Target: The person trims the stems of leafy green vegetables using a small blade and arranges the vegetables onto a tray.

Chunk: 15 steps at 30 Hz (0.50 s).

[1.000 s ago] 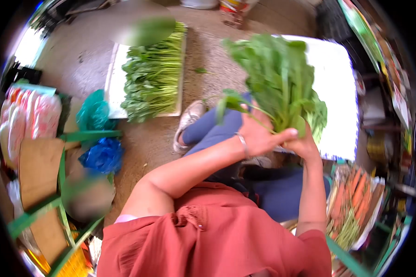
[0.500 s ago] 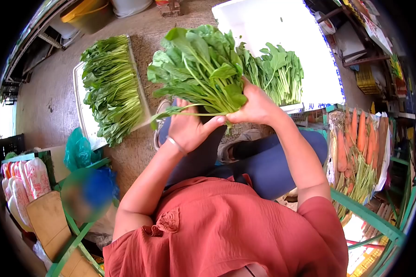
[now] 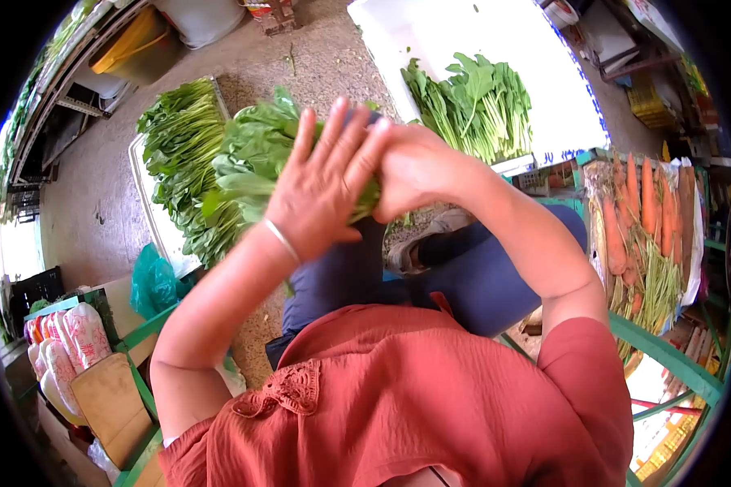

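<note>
Two hands (image 3: 323, 183) are together at bushy, broad-leaved greens (image 3: 256, 150), left spread open, right's grip unclear.

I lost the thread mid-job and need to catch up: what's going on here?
A seated person is handling a bunch of leafy greens. The left hand is spread over it; the right hand is curled close by, its grip hidden. More greens lie in a row on the tray to the left, and a smaller pile sits in the white box ahead to the right.
</note>
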Each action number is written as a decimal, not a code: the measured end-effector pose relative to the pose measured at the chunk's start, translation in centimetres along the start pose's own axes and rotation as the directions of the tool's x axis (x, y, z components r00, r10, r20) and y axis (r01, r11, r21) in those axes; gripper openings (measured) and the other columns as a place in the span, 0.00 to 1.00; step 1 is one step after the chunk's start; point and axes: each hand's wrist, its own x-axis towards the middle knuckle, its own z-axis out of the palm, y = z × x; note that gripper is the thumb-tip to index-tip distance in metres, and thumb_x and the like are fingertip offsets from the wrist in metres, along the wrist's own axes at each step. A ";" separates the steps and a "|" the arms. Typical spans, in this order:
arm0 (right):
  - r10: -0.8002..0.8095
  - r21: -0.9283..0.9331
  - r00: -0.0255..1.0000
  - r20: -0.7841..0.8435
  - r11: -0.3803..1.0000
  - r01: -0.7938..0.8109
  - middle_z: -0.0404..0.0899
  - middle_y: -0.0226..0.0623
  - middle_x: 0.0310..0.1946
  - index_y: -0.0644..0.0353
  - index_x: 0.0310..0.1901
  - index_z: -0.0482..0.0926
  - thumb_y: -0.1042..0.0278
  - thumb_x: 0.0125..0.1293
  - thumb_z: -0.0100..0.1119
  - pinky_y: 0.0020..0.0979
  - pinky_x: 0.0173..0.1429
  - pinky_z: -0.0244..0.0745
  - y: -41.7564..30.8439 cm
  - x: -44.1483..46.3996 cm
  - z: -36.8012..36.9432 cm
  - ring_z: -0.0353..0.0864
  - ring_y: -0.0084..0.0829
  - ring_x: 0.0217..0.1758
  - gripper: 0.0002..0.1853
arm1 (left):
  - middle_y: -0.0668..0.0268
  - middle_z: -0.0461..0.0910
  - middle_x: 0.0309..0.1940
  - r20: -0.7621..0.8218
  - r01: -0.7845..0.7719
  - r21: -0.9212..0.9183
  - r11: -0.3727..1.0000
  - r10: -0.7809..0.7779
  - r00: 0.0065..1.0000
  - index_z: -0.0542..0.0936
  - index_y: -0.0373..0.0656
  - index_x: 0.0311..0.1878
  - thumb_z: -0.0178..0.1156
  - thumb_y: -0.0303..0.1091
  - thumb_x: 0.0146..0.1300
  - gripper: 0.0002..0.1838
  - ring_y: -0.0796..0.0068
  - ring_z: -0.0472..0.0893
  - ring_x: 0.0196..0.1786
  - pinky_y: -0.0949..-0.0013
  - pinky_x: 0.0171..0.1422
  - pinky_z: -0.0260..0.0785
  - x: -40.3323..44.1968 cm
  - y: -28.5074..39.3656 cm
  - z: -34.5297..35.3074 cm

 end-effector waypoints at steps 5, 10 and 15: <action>0.037 0.305 0.997 0.064 0.951 -0.055 0.72 0.52 0.51 0.69 0.57 0.64 0.42 0.39 0.71 0.32 0.57 0.71 2.1 -0.6 -1.6 0.74 0.43 0.53 0.49 | 0.53 0.59 0.65 -0.020 -0.063 -0.128 0.990 0.061 0.998 0.42 0.48 0.72 0.76 0.47 0.27 0.69 0.54 0.65 0.63 0.57 0.70 0.52 1.1 -2.6 2.2; 0.166 0.866 0.923 -0.348 0.434 0.249 0.34 0.46 0.73 0.60 0.71 0.41 0.23 0.59 0.27 0.42 0.75 0.33 7.1 -2.6 1.8 0.31 0.38 0.76 0.51 | 0.54 0.68 0.58 0.063 0.004 -0.272 0.962 0.013 0.998 0.47 0.44 0.71 0.74 0.39 0.28 0.64 0.53 0.69 0.58 0.57 0.67 0.56 1.3 -3.6 1.2; 0.526 0.782 0.580 -0.622 0.382 0.492 0.29 0.45 0.73 0.59 0.71 0.38 0.27 0.62 0.15 0.41 0.75 0.25 4.8 -1.8 3.4 0.25 0.36 0.76 0.47 | 0.54 0.69 0.55 0.040 -0.027 -0.235 0.972 0.037 0.999 0.54 0.44 0.68 0.74 0.40 0.28 0.59 0.55 0.68 0.59 0.57 0.66 0.56 1.2 -3.9 0.8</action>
